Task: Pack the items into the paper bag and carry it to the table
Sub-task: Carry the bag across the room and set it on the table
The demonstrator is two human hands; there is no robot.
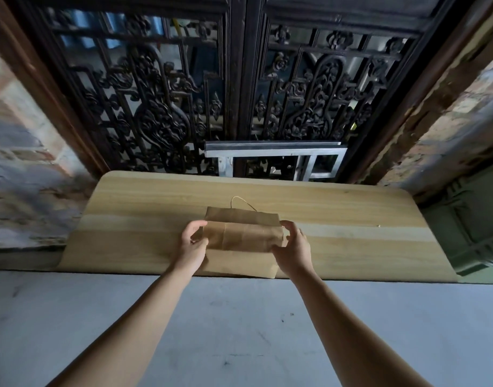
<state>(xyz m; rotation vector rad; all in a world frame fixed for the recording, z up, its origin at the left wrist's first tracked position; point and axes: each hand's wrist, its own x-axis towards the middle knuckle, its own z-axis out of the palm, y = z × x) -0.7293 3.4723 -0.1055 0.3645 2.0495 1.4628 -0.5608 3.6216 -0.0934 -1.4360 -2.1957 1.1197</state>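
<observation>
A brown paper bag (pixel 243 236) lies flat and folded on a light wooden tabletop (pixel 144 219), its thin cord handle (pixel 241 202) pointing away from me. My left hand (pixel 193 244) grips the bag's left edge with thumb and fingers. At the bag's right edge, my right hand (pixel 291 247) pinches the paper the same way. Both forearms reach in from the bottom of the view. No items other than the bag show on the table.
Behind the table stands a dark carved wooden screen (pixel 161 107) with a metal frame (pixel 273 157) at its foot. Rough brick walls (pixel 22 163) flank both sides. A green crate (pixel 468 227) sits at the table's right end. Grey floor (pixel 239 331) lies below me.
</observation>
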